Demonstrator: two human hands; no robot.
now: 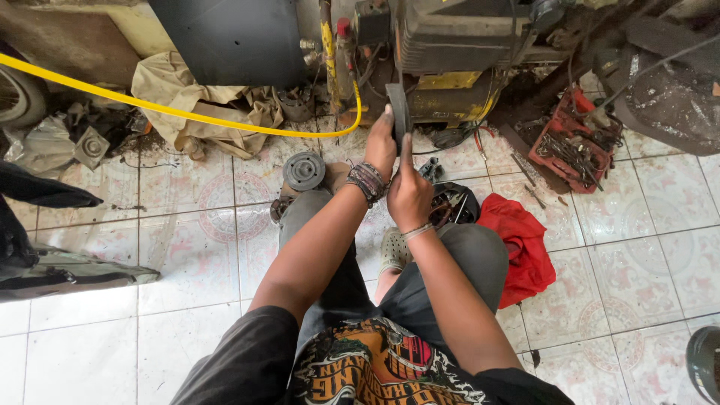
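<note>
Person: sitting on the tiled floor, knees bent, both arms reaching forward.
Right hand: gripping the near edge of the dark wheel-shaped part, forefinger lying up along its rim.
Left hand: curling around the same part from the left, fingers closed on it, beaded bands at the wrist.
Part's place: standing on edge between both hands, just in front of the grimy machine, seemingly being lined up with it; whether it is touching is not clear.
Progress: judging by this, fitting is under way, not finished; a second round part is lying loose on the floor beside the left knee.
Farther off: a red tool tray and a yellow hose.
</note>
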